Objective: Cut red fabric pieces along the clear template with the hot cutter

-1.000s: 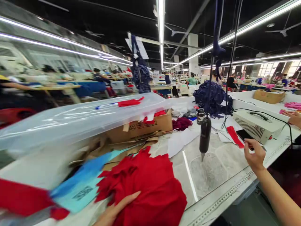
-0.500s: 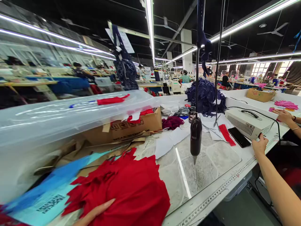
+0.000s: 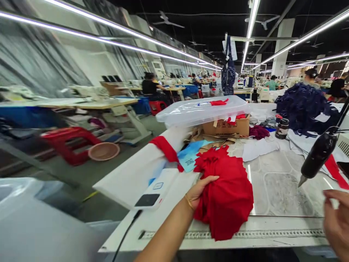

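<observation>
My left hand [image 3: 200,191], with a thin band at the wrist, grips the left side of a stack of red fabric pieces [image 3: 226,193]. Its thumb lies on top; the other fingers are hidden by the cloth. The stack's far edges are ragged. My right hand [image 3: 336,222] is at the right edge, partly out of view and a little blurred; its fingers are loosely bent and apart, with nothing visible in them. Above and beyond it a black handheld tool with a pointed metal tip [image 3: 319,154] hangs tilted over a clear sheet [image 3: 286,193].
A measuring tape [image 3: 261,234] runs along the table's front edge. A white device [image 3: 160,189] with a cable lies left. Behind are a cardboard box [image 3: 240,127], a translucent plastic lid [image 3: 185,112], a dark jar [image 3: 281,128] and a navy fabric heap [image 3: 305,107]. A red stool [image 3: 68,145] stands left.
The view has swung left. My right hand has come away from the white box-shaped device. The red stack, in my left hand, now lies nearer the table's front edge. The hanging tool now tilts.
</observation>
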Action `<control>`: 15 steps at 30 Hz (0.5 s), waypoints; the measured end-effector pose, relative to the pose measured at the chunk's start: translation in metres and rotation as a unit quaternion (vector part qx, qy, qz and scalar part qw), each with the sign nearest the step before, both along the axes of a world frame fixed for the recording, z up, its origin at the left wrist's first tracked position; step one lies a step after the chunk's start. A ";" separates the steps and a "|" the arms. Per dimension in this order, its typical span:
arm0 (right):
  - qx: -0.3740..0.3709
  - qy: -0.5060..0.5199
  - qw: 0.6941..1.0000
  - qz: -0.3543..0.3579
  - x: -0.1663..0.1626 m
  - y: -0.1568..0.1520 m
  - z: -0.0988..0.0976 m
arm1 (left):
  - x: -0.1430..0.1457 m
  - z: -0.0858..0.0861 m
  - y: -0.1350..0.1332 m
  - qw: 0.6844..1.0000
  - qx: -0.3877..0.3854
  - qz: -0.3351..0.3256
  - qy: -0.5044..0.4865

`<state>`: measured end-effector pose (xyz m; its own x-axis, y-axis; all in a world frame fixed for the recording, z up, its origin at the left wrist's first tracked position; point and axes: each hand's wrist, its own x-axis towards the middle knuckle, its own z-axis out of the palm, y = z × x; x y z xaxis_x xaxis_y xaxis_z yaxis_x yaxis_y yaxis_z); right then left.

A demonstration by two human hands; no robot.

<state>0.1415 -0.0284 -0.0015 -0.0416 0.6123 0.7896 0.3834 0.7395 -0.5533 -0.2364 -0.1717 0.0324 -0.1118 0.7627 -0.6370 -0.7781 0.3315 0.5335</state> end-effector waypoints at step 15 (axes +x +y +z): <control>-0.278 -0.230 0.872 0.331 -0.203 -0.047 0.026 | 0.005 -0.008 -0.004 0.991 0.106 -0.062 -0.044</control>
